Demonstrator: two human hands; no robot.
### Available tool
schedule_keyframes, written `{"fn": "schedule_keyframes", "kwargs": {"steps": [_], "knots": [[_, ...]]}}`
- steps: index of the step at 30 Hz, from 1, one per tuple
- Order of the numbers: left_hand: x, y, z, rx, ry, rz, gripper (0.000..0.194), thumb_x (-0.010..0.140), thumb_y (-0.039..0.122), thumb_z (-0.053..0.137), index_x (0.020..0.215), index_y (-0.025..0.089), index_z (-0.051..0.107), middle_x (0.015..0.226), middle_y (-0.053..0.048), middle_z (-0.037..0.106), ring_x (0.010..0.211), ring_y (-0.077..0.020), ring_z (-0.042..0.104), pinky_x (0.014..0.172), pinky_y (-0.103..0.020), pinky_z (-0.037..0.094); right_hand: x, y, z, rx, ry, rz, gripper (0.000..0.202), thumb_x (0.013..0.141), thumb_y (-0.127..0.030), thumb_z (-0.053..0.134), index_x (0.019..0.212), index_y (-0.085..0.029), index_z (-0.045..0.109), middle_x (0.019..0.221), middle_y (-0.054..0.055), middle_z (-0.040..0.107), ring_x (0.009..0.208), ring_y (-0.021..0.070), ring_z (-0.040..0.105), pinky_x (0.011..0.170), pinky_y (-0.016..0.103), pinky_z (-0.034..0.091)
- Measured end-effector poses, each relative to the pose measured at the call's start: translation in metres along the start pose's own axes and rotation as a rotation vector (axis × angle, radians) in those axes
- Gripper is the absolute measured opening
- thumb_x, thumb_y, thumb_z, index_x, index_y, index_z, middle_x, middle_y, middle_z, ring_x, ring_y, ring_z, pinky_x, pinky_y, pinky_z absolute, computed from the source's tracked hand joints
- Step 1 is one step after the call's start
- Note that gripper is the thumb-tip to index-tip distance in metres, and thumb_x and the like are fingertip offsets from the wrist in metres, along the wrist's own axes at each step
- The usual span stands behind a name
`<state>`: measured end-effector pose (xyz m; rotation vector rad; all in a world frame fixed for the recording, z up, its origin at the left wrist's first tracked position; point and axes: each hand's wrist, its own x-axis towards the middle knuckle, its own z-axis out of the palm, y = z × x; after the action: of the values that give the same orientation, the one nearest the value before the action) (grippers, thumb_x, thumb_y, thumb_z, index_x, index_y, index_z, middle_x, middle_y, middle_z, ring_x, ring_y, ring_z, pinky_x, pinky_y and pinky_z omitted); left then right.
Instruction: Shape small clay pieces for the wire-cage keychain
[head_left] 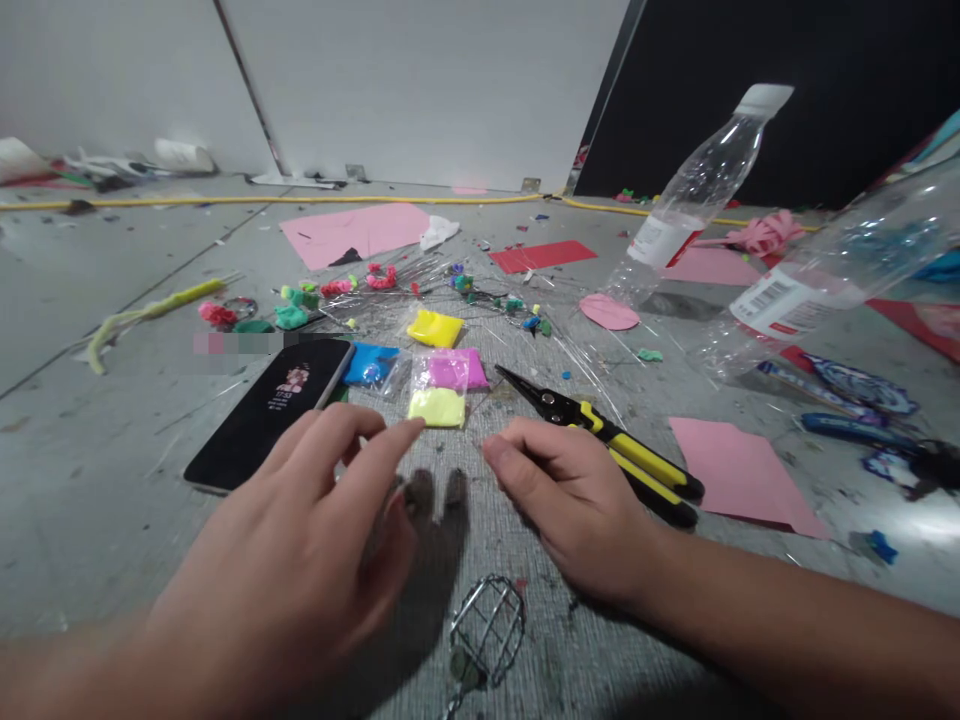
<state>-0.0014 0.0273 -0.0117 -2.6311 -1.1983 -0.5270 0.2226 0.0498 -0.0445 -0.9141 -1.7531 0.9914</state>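
My left hand (307, 530) hovers palm-down beside the phone (270, 410), fingers apart and slightly bent, holding nothing visible. Its index fingertip is at the lower edge of a pale yellow clay packet (437, 408). Behind that lie a magenta packet (457, 369), a blue packet (367, 363) and a bright yellow packet (435, 328). My right hand (574, 500) is curled closed on the grey surface, just in front of yellow-and-black pliers (600, 425); whatever its fingers may hold is hidden. Nearest me lies a small wire-mesh oval shaped from twisted wire (487, 630), with a dark lump at its base.
Two clear plastic bottles, one capped (697, 190) and one cut off by the frame (832, 265), stand at right. Pink paper (746, 470), red paper (544, 256) and loose wires with colourful clay bits (379, 277) are scattered around. A yellow cable (300, 200) runs along the back.
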Motion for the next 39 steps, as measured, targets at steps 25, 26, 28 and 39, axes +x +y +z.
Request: {"fn": "schedule_keyframes", "kwargs": {"steps": [25,26,28,39], "knots": [[0.016,0.002,0.011,-1.367,-0.109,-0.761,0.017,0.077,0.024,0.086,0.083,0.019,0.071,0.068,0.005,0.071,0.060,-0.0100,0.065,0.055,-0.018,0.055,-0.005,0.007,0.001,-0.330,-0.021,-0.588,0.014,0.105,-0.015,0.062,0.113,-0.011,0.072,0.104,0.014,0.077,0.092,0.0197,0.071,0.082,0.033,0.063],[0.016,0.002,0.011,-1.367,-0.113,-0.758,0.017,0.076,0.023,0.086,0.087,0.019,0.073,0.071,0.004,0.074,0.063,-0.0116,0.068,0.058,-0.019,0.057,-0.005,0.006,0.000,-0.341,-0.022,-0.594,0.014,0.105,-0.014,0.061,0.113,-0.011,0.072,0.104,0.014,0.077,0.091,0.0196,0.071,0.081,0.033,0.063],[0.015,0.002,0.012,-1.344,-0.153,-0.716,0.014,0.080,0.024,0.083,0.093,0.020,0.079,0.078,0.000,0.080,0.070,-0.0146,0.072,0.064,-0.023,0.060,-0.005,0.006,-0.001,-0.365,-0.031,-0.596,0.015,0.105,-0.013,0.059,0.114,-0.013,0.072,0.103,0.013,0.077,0.089,0.0194,0.070,0.079,0.034,0.063],[0.015,0.001,0.013,-1.218,-0.179,-0.592,0.014,0.092,0.026,0.072,0.079,0.020,0.075,0.067,0.004,0.069,0.060,-0.0107,0.060,0.057,-0.019,0.051,-0.008,0.001,0.001,-0.344,0.072,-0.523,0.012,0.103,-0.009,0.054,0.104,-0.018,0.062,0.093,0.006,0.068,0.084,0.0188,0.063,0.076,0.034,0.058]]}}
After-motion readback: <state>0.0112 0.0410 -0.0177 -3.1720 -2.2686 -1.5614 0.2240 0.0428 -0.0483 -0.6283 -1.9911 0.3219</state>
